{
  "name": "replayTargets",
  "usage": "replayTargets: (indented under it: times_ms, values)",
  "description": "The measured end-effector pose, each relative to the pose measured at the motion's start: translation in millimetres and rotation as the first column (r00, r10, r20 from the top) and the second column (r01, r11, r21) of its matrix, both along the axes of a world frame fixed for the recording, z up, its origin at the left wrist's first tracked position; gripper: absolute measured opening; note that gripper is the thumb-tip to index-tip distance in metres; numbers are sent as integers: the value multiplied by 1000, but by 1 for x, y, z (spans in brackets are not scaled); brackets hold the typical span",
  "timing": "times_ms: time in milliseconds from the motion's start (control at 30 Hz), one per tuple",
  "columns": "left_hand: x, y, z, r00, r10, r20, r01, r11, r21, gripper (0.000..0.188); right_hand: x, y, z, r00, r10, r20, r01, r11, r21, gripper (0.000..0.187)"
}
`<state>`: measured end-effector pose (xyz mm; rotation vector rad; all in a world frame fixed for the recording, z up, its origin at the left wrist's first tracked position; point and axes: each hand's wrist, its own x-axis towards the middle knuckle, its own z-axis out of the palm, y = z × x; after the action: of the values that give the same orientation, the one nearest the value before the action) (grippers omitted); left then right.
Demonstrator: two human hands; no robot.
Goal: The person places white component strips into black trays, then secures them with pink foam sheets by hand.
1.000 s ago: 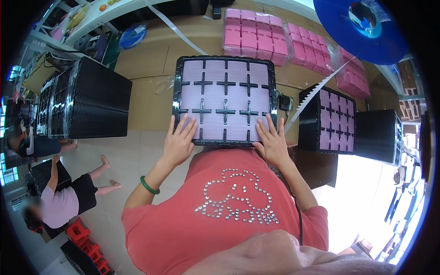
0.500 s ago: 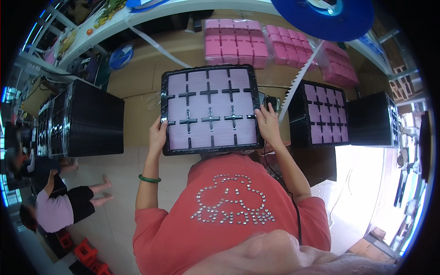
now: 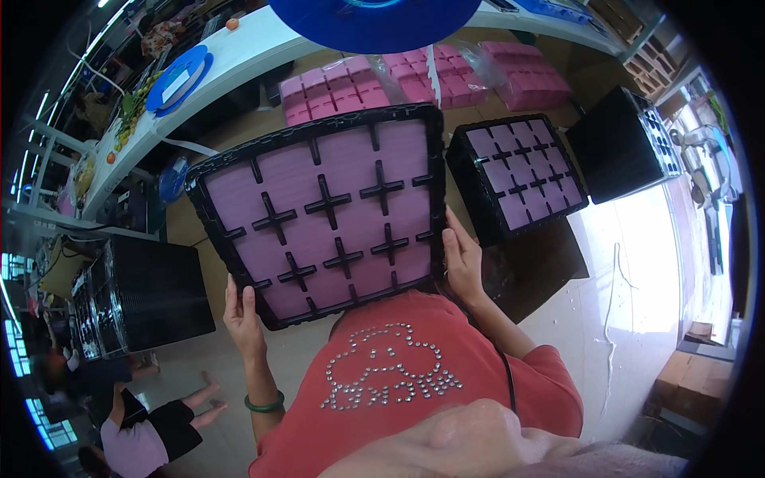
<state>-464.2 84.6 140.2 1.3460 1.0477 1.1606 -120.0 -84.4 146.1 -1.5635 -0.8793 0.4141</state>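
Tray (image 3: 437,187), black with a purple fill (image 3: 287,171) and black crosses, is held askew at the centre, its lower edge in front of the red shirt (image 3: 494,390). Clock hours run from its middle.

At eight o'clock is a black stack (image 3: 163,291); beyond seven, a person (image 3: 135,438) in a pale top. At half past ten, a blue reel (image 3: 195,68) sits on the white shelf (image 3: 247,44). The left hand (image 3: 246,323), at seven, holds the tray's edge, thumb and one finger showing. Pink blocks (image 3: 343,84) run from twelve to two, a large blue reel (image 3: 374,28) beyond them. The right hand (image 3: 464,267), near four, grips the opposite edge; some of its fingers are hidden. Between two and three stand a purple-topped stack (image 3: 470,187) and, farther out, another dark stack (image 3: 613,151).
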Motion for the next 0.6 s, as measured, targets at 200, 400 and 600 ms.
replayTargets:
  times_ms: [200,400,600]
  values:
    - [129,-51,38,892,-427,-148,442,892,91,50,98,-106,22,854,-505,125,495,863,104,50]
    - [340,-81,-27,691,-711,-130,722,688,75,45,278,-184,9,631,-675,382,775,535,-336,72]
    - [472,-83,-131,678,-630,-380,651,754,-90,23,429,-163,-43,708,-436,556,706,468,-532,64]
